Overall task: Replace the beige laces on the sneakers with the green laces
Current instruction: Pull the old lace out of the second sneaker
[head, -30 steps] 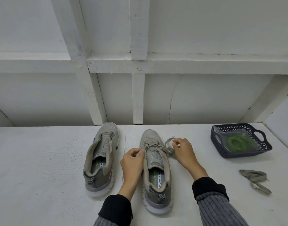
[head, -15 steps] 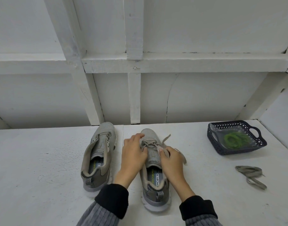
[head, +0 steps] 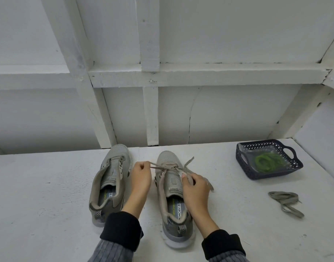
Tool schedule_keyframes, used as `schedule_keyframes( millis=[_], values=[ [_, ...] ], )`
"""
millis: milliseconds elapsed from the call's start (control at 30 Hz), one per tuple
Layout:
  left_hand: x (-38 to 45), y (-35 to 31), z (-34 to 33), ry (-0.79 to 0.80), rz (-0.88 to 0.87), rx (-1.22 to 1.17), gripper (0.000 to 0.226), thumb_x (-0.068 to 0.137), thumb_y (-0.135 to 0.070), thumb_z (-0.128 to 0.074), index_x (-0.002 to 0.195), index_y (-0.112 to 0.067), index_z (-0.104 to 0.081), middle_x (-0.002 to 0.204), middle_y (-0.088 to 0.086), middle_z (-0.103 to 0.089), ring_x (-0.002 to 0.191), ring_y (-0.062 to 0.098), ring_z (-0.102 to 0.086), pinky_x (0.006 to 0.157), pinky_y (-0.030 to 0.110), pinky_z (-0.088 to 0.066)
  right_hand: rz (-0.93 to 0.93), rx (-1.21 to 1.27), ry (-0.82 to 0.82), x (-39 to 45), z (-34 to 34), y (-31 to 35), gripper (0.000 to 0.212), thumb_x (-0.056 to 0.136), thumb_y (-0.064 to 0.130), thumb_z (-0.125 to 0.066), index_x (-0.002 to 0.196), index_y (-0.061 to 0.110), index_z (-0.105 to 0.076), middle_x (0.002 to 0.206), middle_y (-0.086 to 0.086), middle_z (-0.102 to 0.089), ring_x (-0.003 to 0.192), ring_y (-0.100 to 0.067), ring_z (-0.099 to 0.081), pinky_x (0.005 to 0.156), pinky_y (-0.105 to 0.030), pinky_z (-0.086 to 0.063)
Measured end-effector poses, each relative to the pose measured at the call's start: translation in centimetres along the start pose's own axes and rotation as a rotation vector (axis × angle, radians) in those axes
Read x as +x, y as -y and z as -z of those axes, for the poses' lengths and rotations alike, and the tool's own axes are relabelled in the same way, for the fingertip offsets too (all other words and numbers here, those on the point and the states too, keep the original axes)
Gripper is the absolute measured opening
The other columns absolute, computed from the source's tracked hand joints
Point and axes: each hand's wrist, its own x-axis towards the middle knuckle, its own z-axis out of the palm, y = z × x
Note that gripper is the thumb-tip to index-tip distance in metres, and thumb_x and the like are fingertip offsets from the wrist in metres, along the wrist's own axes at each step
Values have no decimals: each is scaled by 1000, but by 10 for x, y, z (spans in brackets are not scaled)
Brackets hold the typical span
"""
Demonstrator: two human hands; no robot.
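Two grey-beige sneakers stand side by side on the white surface. The left sneaker (head: 110, 178) has no lace. The right sneaker (head: 171, 188) still carries a beige lace (head: 171, 167) through its front eyelets. My left hand (head: 141, 178) pinches one strand of that lace at the shoe's left side. My right hand (head: 195, 190) grips the lace and the shoe's right eyelet edge. Green laces (head: 267, 162) lie coiled in a dark basket (head: 243, 163) at the right. A removed beige lace (head: 285, 202) lies loose on the surface.
A white wall with wooden beams (head: 153, 114) rises right behind the shoes. The white surface (head: 39, 195) stretches bare to the left of the sneakers. A side wall closes in at the far right.
My left hand has moved left off the shoe's top, drawing a lace strand out sideways. My right hand stays at the shoe's right side.
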Motion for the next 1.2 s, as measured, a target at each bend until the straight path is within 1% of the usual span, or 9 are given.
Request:
schedule_keyframes(
  millis=[133,233,333,500,700,833,933,1067,1200],
  values=[
    [0,1,1,-21,-367,300,19,94,-27,-55,111,-20,-57,112,-10,-54,109,13,-47,94,36,-39,0,38,28,2,-2,-4,13,91,16,-62,102,15,-69,90,7,-65,88,-2,-59,73,-6,-44],
    [-2,-8,-8,179,-604,735,20,95,-35,-49,110,-31,-62,111,-18,-58,115,9,-42,106,43,-22,-18,61,63,4,-4,-7,16,93,19,-60,108,18,-67,111,-1,-67,105,-11,-60,93,-33,-52],
    [-4,-12,-19,372,-552,1034,22,96,-32,-48,111,-31,-64,114,-9,-62,123,17,-42,110,58,-10,-15,74,92,3,-3,-7,17,94,16,-59,105,5,-65,136,-2,-55,119,-8,-50,103,-32,-43],
    [-8,-7,-27,339,-549,1179,23,100,-31,-46,114,-31,-64,123,-4,-54,126,24,-38,110,59,-11,0,43,87,4,-5,-9,14,94,17,-59,89,5,-65,143,1,-48,130,-10,-42,110,-41,-38],
    [-3,-1,-25,239,-340,674,15,99,-32,-47,93,-29,-61,102,-10,-54,108,18,-44,102,44,-31,27,15,33,3,-3,-8,9,91,15,-62,84,11,-63,98,5,-60,98,-14,-56,83,-20,-44],
    [-5,-6,-17,66,-95,-199,14,101,-15,-42,89,-16,-48,93,1,-70,85,11,-64,71,18,-50,9,10,25,2,-1,-5,8,90,16,-63,83,18,-63,88,2,-60,83,-5,-52,67,-5,-36],
    [3,-13,-5,2,-82,-502,17,102,-8,-39,88,-15,-44,68,-1,-54,59,9,-57,71,28,-53,7,13,21,2,0,-7,6,90,16,-63,85,15,-67,87,2,-61,83,-1,-51,66,-3,-36],
    [10,-10,7,83,-298,-58,15,99,-17,-48,86,-21,-54,62,-3,-43,50,6,-35,55,28,-35,15,41,18,1,0,-5,8,90,15,-64,82,14,-67,84,0,-63,82,-3,-53,65,-4,-37],
    [7,-10,4,314,-433,595,17,86,-48,-58,86,-37,-72,74,-14,-68,76,5,-62,67,26,-44,18,45,22,-1,1,-2,10,90,15,-64,82,11,-67,81,-1,-62,76,3,-52,63,-6,-38]
  ],
)
